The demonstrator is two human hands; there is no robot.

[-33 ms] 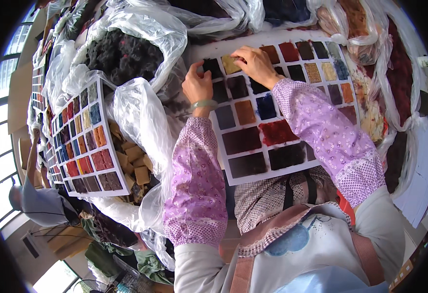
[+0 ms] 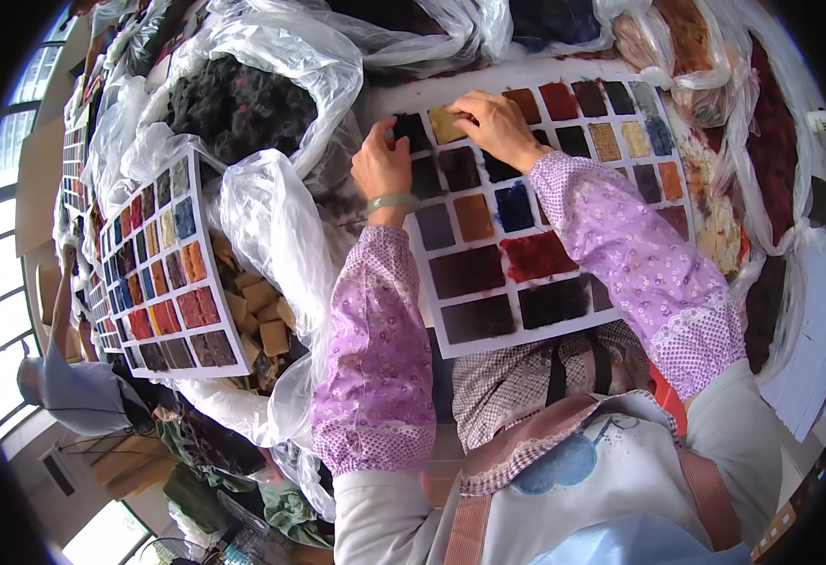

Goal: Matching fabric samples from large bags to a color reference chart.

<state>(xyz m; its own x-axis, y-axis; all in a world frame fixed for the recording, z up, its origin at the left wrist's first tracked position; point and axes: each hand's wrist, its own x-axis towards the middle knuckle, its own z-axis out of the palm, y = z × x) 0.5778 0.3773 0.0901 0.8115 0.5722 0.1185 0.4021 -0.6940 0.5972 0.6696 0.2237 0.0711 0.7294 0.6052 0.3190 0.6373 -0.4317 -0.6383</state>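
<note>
We read the step in hand as fingering the yellow swatch (image 2: pixel 446 125), in the far row of the big sample board (image 2: pixel 554 333), second from its left end. Right hand (image 2: pixel 493 127): fingers curled, thumb and forefinger drawn close at the swatch's right side; whether they pinch it or only press on it, we cannot tell. Left hand (image 2: pixel 382 169): half curled at the board's far left corner, thumb and forefinger a little apart beside the dark corner swatch (image 2: pixel 415 132); we can't make out any grip on it. By our judgement the next move calls for light fingertip work on that yellow piece, square to its cell and off the dark neighbours, with the left hand placed to steady the corner. Hard to see: the right fingertips partly cover the yellow swatch and hide their own contact; the purple right sleeve (image 2: pixel 620 245) blocks several cells toward the board's right side; the near right corner is lost behind that arm. Left of the person, a smaller board (image 2: pixel 242 367) stands tilted by a bag of yellowish pieces (image 2: pixel 264 311), part hidden by plastic. Black fibre (image 2: pixel 237 105) in the open bag beyond, depth unclear; the co-worker (image 2: pixel 88 386) at far left is warped by the lens
</note>
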